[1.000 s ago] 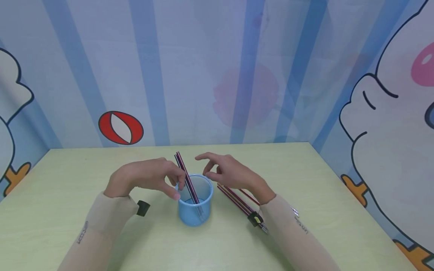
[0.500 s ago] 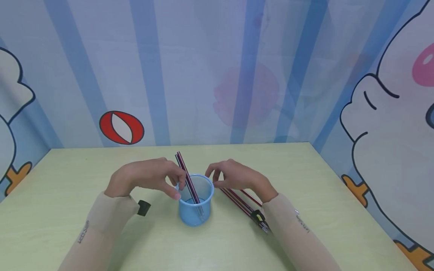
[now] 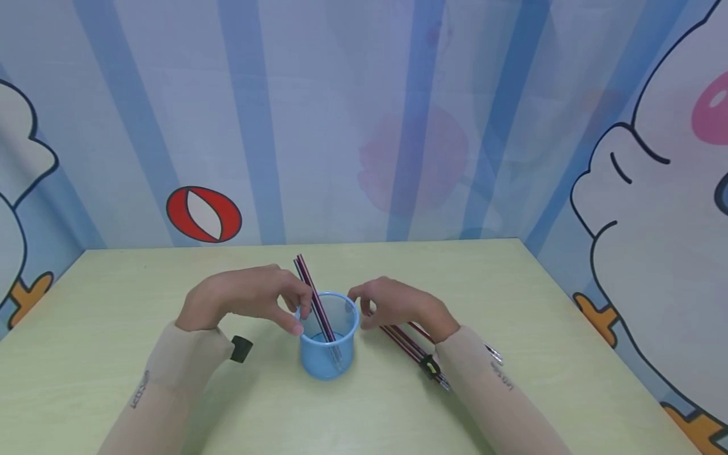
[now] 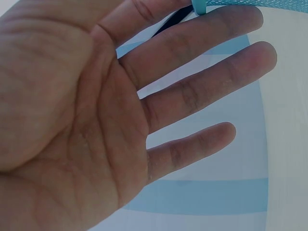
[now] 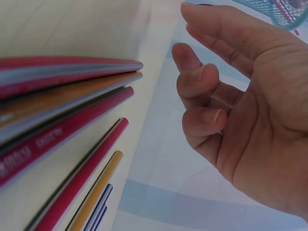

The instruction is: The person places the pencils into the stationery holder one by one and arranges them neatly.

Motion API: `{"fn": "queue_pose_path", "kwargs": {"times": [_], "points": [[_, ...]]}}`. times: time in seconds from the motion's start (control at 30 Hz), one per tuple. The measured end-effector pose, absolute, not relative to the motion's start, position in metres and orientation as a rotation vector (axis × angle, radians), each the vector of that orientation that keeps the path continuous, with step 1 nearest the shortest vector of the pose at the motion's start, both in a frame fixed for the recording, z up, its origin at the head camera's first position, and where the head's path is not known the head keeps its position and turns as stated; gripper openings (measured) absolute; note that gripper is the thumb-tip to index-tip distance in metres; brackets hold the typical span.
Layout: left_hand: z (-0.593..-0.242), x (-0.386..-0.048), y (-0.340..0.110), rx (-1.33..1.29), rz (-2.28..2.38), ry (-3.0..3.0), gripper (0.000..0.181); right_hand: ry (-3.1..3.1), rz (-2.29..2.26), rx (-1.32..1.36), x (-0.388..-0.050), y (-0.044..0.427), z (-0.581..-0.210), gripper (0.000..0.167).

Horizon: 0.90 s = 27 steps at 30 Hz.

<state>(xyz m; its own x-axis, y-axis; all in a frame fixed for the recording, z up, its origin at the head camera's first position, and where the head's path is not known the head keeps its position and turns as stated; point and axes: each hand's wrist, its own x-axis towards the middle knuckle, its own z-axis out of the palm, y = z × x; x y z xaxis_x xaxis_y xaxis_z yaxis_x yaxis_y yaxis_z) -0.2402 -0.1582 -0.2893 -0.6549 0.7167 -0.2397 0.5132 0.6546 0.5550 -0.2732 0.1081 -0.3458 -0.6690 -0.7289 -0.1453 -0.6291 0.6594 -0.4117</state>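
Note:
A light blue mesh-walled cup [image 3: 325, 363] stands upright on the table, with a few striped pencils [image 3: 315, 297] leaning in it toward the back left. My left hand [image 3: 250, 294] pinches the left side of its rim between thumb and forefinger; its other fingers reach out loosely in the left wrist view. To the right of the cup, my right hand [image 3: 398, 302] hovers above the rear ends of loose pencils [image 3: 402, 341], fingers bent and nothing held. Red and yellow pencils [image 5: 91, 171] lie apart from that hand [image 5: 269, 101] in the right wrist view.
The pale table [image 3: 256, 417] reaches back to a blue striped cloth backdrop [image 3: 330, 126] with cartoon figures at both sides. Small dark pieces on the wrists show beside the left cuff and over the loose pencils.
My right hand has come down from above the cup's right rim toward the loose pencils, its fingers bending more. The left hand and the cup have stayed in place.

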Motion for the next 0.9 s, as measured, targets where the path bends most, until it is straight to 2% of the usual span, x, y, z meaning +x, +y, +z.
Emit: {"fn": "queue_pose_path", "kwargs": {"times": [0.5, 0.63, 0.9], "points": [[-0.289, -0.239, -0.157, 0.978, 0.621, 2.427, 0.015, 2.62, -0.362, -0.996, -0.274, 0.105, -0.359, 0.062], [-0.289, -0.24, -0.158, 0.98, 0.62, 2.428, 0.015, 2.615, -0.369, -1.008, -0.275, 0.105, -0.362, 0.062], [-0.289, -0.24, -0.158, 0.962, 0.612, 2.429, 0.015, 2.662, -0.284, -0.961, -0.274, 0.105, -0.361, 0.05]]}}
